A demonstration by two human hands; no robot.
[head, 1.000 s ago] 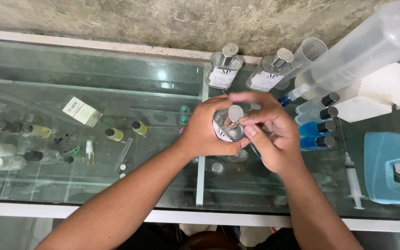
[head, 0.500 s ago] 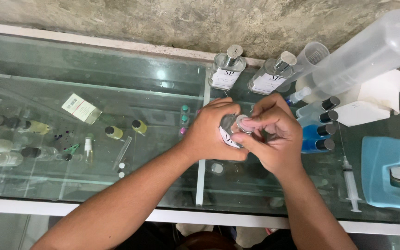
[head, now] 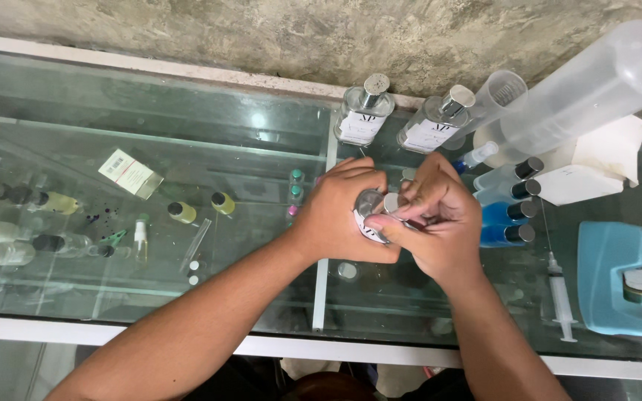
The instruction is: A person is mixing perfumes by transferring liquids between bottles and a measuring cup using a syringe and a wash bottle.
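Both hands are bunched over a small glass bottle [head: 371,223] held above the glass counter [head: 187,148], near the centre of the view. The left hand [head: 343,212] wraps the bottle's body, its grip closed around the glass and its white label. The right hand [head: 440,223] has its fingertips [head: 403,215] pinched on the silver cap [head: 389,202] at the bottle's top.

A second ago the bottle stood more upright between the hands, with its metal neck poking up clear of them. Now it is tilted and nearly buried, the right hand has come over the top, and the cap sits at the neck. By the look of it, the cap is being seated or turned rather than merely held near.

At 12 o'clock from the hands two more labelled bottles [head: 362,115] lean against the rough wall. At 2 o'clock lies a large plastic jug [head: 581,89] with a red cap. At 3 o'clock a row of blue vials [head: 507,215] lies on the glass, and a syringe [head: 559,289] lies at 4 o'clock.
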